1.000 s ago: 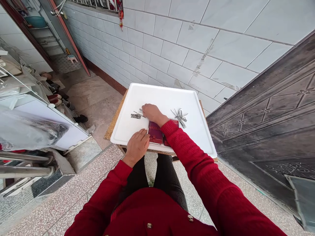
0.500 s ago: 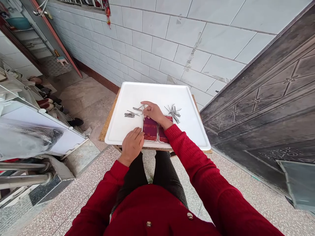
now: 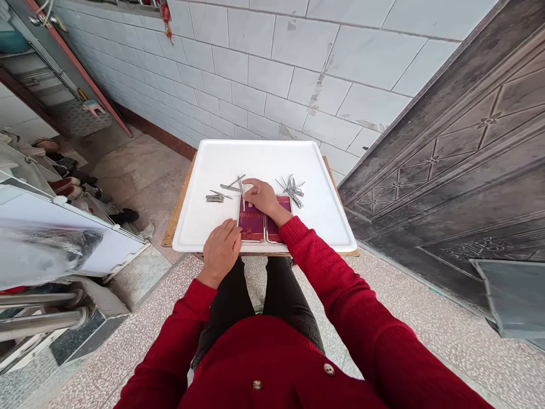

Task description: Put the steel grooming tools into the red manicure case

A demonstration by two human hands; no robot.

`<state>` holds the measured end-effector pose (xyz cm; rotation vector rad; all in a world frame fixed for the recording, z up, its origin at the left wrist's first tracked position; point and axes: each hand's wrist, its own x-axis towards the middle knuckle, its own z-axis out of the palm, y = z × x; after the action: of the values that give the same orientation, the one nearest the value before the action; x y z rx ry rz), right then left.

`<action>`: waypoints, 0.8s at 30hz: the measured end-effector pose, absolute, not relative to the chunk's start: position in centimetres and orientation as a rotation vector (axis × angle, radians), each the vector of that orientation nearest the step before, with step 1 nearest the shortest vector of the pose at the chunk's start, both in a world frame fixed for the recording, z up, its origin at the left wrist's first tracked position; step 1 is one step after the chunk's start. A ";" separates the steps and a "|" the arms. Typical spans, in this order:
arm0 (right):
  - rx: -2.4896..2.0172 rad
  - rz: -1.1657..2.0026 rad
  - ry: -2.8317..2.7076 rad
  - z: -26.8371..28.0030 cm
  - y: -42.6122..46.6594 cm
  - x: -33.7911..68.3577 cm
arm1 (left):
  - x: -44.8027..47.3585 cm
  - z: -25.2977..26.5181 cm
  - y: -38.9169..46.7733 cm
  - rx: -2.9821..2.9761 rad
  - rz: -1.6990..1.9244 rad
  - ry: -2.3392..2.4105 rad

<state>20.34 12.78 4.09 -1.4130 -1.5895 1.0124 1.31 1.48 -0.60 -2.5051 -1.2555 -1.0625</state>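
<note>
An open manicure case (image 3: 252,222) with a purple-red lining and a row of small loops lies on the white tray (image 3: 264,153). My right hand (image 3: 260,196) pinches a slim silver manicure tool (image 3: 243,196) at the case's upper left corner; its exact kind is hard to make out. Flat beside the left edge of the case rests my left hand (image 3: 222,244), fingers stretched, fingertips touching or very near that edge. Nail clippers (image 3: 215,199) and thin metal tools (image 3: 230,187) lie left of the case. To its right is a pile of metal tools (image 3: 293,190).
The tray sits on a wooden-topped stand (image 3: 170,230) close to a tiled wall (image 3: 255,74). A dark patterned metal door (image 3: 426,165) stands on the right. Shoes (image 3: 70,187) and a white cabinet (image 3: 63,221) are at the left.
The camera view has shifted slightly, moving the scene left. My right hand has lowered the tool a little over the upper left of the case. My left hand stays by the case edge.
</note>
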 end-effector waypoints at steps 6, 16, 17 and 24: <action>-1.469 0.996 -1.657 4.0 12.8 20.2 | 1.4 -0.5 1.4 -2.483 -1.069 -1.233; -1.597 0.627 -1.854 4.6 12.1 20.1 | 1.3 -0.5 1.5 -2.511 -1.089 -1.260; -1.603 0.596 -1.874 4.6 12.1 20.1 | 1.3 -0.5 1.5 -2.512 -1.088 -1.257; -1.675 0.430 -2.027 5.2 11.4 19.7 | 1.3 -0.5 1.4 -2.480 -1.059 -1.232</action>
<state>19.74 11.40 5.15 -1.6746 -2.0273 0.4298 1.34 1.44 -0.47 -2.4802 -1.2322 -1.0589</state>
